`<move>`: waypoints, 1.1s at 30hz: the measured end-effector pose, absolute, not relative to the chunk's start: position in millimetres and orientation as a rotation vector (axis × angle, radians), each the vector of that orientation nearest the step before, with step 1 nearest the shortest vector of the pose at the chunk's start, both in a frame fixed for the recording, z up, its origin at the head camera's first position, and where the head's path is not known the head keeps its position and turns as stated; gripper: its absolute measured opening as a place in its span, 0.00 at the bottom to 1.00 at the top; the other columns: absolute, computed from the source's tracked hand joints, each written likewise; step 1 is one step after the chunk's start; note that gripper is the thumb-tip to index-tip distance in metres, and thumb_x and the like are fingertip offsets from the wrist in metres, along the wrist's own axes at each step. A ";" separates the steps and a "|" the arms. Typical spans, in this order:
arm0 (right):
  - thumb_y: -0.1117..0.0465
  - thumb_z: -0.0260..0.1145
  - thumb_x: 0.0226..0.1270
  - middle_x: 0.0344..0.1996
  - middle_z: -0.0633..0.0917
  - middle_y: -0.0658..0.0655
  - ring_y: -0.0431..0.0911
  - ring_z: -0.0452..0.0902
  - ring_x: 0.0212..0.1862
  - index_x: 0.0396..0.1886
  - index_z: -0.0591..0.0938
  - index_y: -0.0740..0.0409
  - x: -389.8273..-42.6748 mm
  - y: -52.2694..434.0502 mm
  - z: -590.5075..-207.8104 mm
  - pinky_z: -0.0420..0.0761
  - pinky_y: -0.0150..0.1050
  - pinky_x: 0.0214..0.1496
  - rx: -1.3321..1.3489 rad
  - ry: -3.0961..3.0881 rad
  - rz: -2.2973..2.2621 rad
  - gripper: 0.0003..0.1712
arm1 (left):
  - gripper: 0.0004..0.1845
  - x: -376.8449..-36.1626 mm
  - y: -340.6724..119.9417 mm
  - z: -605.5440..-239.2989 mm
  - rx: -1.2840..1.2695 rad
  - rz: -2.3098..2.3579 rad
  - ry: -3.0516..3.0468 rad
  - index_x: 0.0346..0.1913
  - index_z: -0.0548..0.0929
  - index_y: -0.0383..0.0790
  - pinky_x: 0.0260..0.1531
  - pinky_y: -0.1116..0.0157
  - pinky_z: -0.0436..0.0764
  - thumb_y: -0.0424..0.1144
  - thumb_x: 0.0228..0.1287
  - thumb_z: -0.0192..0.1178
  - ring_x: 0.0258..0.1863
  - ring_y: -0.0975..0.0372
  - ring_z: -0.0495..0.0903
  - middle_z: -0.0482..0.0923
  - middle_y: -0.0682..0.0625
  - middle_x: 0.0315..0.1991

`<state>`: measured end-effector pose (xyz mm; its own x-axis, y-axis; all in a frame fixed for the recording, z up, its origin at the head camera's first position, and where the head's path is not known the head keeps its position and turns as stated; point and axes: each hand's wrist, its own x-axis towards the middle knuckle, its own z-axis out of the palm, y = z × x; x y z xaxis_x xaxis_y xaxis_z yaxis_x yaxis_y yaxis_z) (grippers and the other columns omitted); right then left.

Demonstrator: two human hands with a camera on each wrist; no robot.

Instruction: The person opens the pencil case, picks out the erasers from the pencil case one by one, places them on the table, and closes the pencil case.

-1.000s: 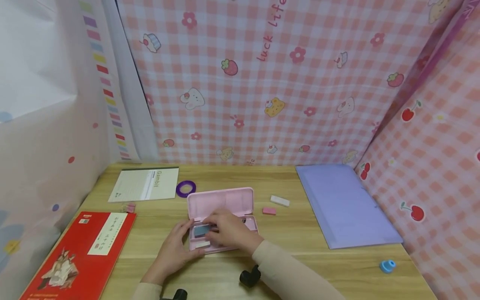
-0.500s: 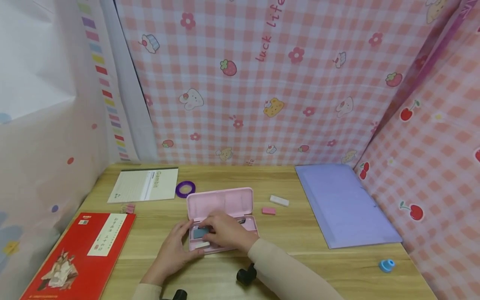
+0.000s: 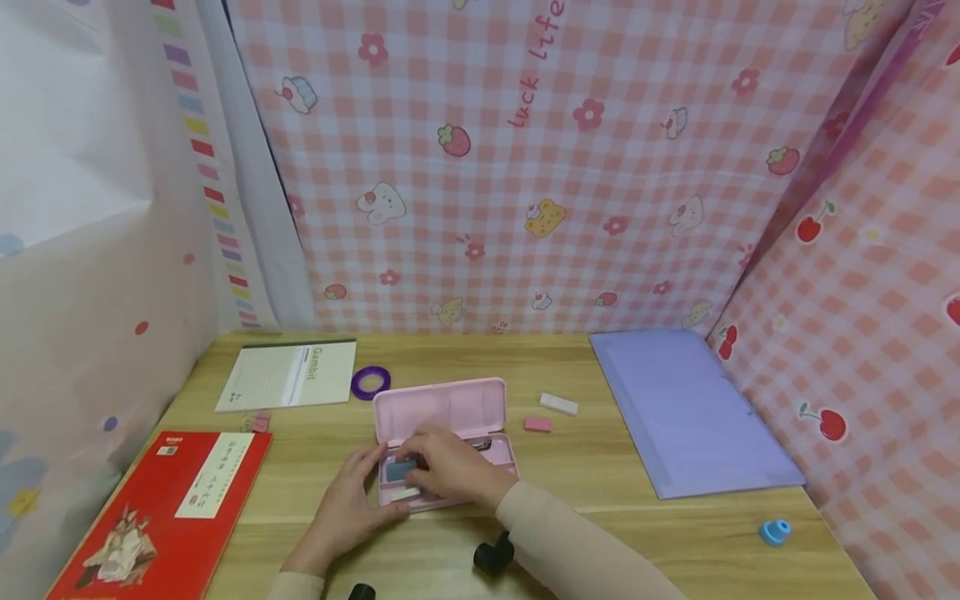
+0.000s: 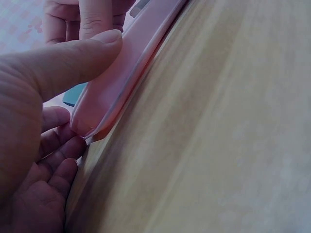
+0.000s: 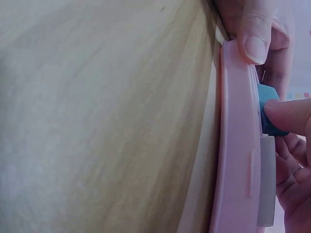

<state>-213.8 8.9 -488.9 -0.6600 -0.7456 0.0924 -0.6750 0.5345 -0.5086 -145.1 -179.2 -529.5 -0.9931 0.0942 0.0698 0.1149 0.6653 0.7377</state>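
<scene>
I see the teal rectangular block [image 3: 400,470] at the left end of the open pink rectangular pencil case [image 3: 501,452]; its long axis seems to run left to right, along the case, though its right end is covered. The right hand [image 3: 453,465] pinches it between thumb and fingers. The left hand [image 3: 352,500] grips the case's left end, thumb at the near wall. The case lies lengthwise left to right, right end angled slightly away from me, its lid [image 3: 442,407] raised at the back. A white oblong block [image 3: 405,493] lies along the near side. Around it, on the wood-grain bench [image 3: 600,542], are a purple tape ring [image 3: 357,382] and a small pink block [image 3: 537,425].
</scene>
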 end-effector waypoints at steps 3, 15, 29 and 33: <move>0.60 0.70 0.61 0.37 0.82 0.41 0.31 0.74 0.40 0.45 0.85 0.50 -212.2 8.7 -489.3 0.76 0.24 0.46 -1.227 2.613 -0.825 0.12 | 0.55 -143.3 -179.6 -531.3 -0.168 -1.270 -2.835 0.70 0.65 0.37 0.64 0.44 0.65 0.59 0.39 0.76 0.66 0.46 0.64 0.65 0.40 0.66; 0.65 0.67 0.63 0.34 0.82 0.45 0.39 0.75 0.35 0.39 0.85 0.50 -211.8 115.6 -473.2 0.79 0.32 0.34 -0.968 2.631 -1.300 0.07 | 0.57 -141.3 -176.6 -533.6 -0.129 -1.278 -2.839 0.70 0.65 0.38 0.63 0.43 0.64 0.61 0.36 0.76 0.65 0.44 0.64 0.65 0.39 0.66; 0.62 0.64 0.68 0.35 0.84 0.51 0.44 0.76 0.27 0.44 0.83 0.51 -241.6 258.1 -497.4 0.78 0.36 0.22 -0.417 2.801 -1.210 0.08 | 0.58 -145.3 -178.2 -531.8 -0.129 -1.280 -2.835 0.70 0.66 0.38 0.64 0.45 0.64 0.61 0.34 0.77 0.65 0.46 0.65 0.66 0.41 0.65; 0.63 0.64 0.68 0.33 0.84 0.52 0.44 0.75 0.26 0.44 0.83 0.52 -245.9 259.3 -501.3 0.77 0.36 0.20 -0.426 2.786 -1.214 0.07 | 0.58 -146.1 -178.1 -531.4 -0.123 -1.286 -2.842 0.70 0.65 0.38 0.64 0.44 0.64 0.61 0.34 0.77 0.65 0.45 0.64 0.65 0.41 0.66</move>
<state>-245.9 259.3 -501.3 -0.9588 -0.2806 0.0435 -0.2230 0.6491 -0.7273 -146.1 -178.1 -531.4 -0.9967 0.0636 0.0508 0.0801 0.6573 0.7494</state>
